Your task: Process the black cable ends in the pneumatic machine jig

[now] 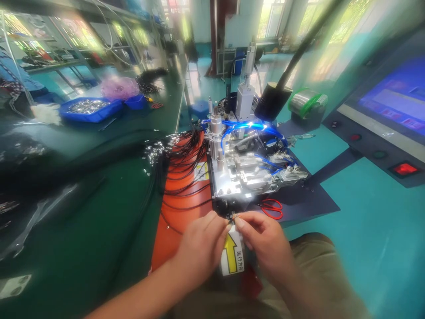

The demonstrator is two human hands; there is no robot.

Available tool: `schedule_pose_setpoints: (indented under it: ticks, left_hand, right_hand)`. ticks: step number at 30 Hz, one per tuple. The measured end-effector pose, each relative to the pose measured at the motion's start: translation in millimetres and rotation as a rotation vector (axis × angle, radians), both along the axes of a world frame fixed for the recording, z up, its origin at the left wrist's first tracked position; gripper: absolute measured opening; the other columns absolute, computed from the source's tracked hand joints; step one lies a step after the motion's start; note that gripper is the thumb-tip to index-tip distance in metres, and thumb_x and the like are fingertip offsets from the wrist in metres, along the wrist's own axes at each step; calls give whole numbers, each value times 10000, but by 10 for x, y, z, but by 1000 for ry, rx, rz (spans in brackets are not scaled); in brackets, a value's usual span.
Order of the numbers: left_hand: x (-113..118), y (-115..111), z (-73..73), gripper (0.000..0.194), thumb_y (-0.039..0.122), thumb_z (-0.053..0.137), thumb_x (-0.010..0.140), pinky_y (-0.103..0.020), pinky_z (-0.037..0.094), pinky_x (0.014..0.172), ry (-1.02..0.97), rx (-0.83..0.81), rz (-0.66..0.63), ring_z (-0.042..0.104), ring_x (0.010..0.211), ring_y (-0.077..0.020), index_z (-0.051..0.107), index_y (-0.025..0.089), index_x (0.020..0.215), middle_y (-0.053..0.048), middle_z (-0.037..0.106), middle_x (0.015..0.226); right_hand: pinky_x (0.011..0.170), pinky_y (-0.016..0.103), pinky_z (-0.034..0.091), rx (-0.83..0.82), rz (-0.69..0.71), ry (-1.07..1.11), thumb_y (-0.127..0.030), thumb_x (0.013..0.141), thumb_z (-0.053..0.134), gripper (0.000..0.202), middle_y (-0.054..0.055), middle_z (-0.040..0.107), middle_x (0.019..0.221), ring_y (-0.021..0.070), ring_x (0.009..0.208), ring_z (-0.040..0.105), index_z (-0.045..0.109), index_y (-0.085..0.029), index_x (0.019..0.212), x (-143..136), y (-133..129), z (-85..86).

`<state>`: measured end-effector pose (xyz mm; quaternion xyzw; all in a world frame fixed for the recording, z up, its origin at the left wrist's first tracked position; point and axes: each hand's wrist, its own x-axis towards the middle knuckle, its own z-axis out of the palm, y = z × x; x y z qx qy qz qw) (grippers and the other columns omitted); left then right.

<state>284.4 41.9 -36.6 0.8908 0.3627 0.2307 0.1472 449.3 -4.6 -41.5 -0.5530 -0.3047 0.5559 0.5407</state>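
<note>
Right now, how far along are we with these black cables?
Partway, I'd judge. Looking done: a row of black cables lies across the orange panel, beside the machine. In hand: the left grip and right grip pinch a small wire end. Left: at least that end; the blurred dark bundle may be finished or waiting, I can't tell.

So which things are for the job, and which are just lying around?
Seem part of the job:
left hand and right hand
tiny thing at the fingertips, too small to name
machine
black wires

Seem just lying about:
red scissors
wrenches
pink bag
blue tray of metal bits
</note>
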Motion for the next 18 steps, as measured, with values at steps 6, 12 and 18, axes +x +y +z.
schedule_pose_setpoints:
  ticks: [6, 12, 18]
  left_hand:
    - [0, 19, 48, 227, 222, 401, 993, -253, 394, 604, -44, -212, -61, 501, 662, -137, 577, 178, 857, -16, 539, 759]
    - [9, 42, 93, 228, 228, 403, 987, -258, 401, 622, 12, -263, -63, 515, 707, -154, 597, 181, 877, -29, 556, 787]
    - [18, 48, 59, 222, 188, 400, 966, -269, 384, 614, 84, -185, -58, 500, 697, -162, 589, 178, 851, -29, 538, 766]
  right_hand:
    - [503, 188, 411, 47, 30, 59, -377, 828, 753, 222, 8, 641, 710, 101, 581, 508, 725, -157, 843, 6, 10, -43]
    - [536, 198, 425, 13, 72, -24, -404, 846, 728, 242, -2, 641, 716, 111, 610, 528, 716, -165, 880, 85, 0, -34]
    - [537, 192, 424, -5, 272, -1, -356, 811, 771, 313, -12, 605, 840, 98, 629, 537, 647, -187, 1044, 307, -2, -8]
